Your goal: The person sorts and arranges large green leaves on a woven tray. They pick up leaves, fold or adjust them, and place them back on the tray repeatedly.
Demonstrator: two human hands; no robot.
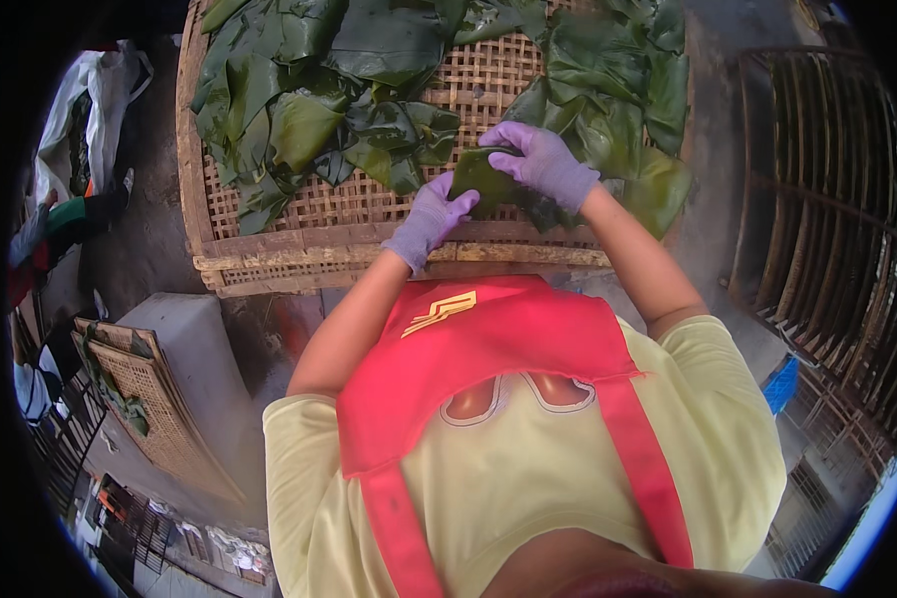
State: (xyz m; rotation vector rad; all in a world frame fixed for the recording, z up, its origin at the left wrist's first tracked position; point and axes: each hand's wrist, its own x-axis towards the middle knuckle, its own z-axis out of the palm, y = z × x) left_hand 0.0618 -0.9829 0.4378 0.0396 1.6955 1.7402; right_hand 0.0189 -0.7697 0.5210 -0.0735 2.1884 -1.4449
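A woven bamboo tray [336, 208] with a wooden edge lies before me, partly covered by glossy dark-green, kelp-like sheets [381, 45]. My left hand [437, 213], in a purple-palmed knit glove, pinches the left edge of one green sheet [478, 183] near the tray's front rail. Fingers of my right hand [538, 161], gloved alike, grip that same sheet along its upper edge. Folded pieces overlap to the right of it, so its far end cannot be made out. Bare weave shows between the left and right groups of sheets.
At the far left is a white sack [93, 112], with a partly visible person [56, 224] beside it. Woven panels [149, 404] lean against a pale block [194, 351] at lower left. A rack of stacked trays [822, 202] stands on the right.
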